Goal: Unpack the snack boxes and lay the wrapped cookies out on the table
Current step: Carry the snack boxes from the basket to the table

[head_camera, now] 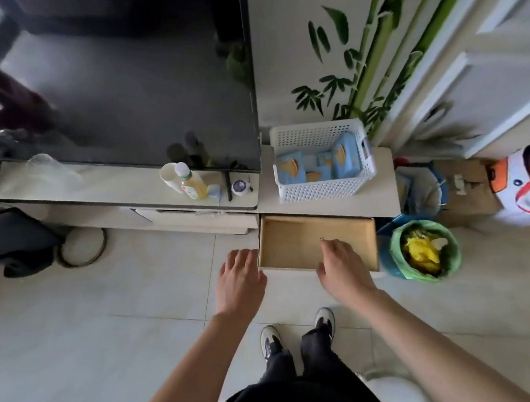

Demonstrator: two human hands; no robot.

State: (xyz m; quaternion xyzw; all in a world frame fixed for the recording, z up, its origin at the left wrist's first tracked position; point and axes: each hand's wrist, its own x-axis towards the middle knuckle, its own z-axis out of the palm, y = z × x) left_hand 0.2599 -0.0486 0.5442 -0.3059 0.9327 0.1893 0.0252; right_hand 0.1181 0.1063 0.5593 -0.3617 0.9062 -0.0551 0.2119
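Pale floor tiles (106, 311) fill the lower view, with a low cream bench (331, 207) against the white wall. Left of the pulled-out brown drawer (296, 246), a large black television screen (125, 84) is seen on the bench, with a yellow juice bottle (193, 183) before it. The left hand (240, 278) is held with fingers relaxed and spread, just beside the drawer's left edge. The right hand (341, 266) is laid over the drawer's front edge, fingers loosely extended, nothing gripped. Above the drawer, a white perforated plastic basket (323, 189) with blue wrapped cookie packets (291, 168) inside is seen on the bench. Right of the drawer stands a green-lined waste bin (425, 252).
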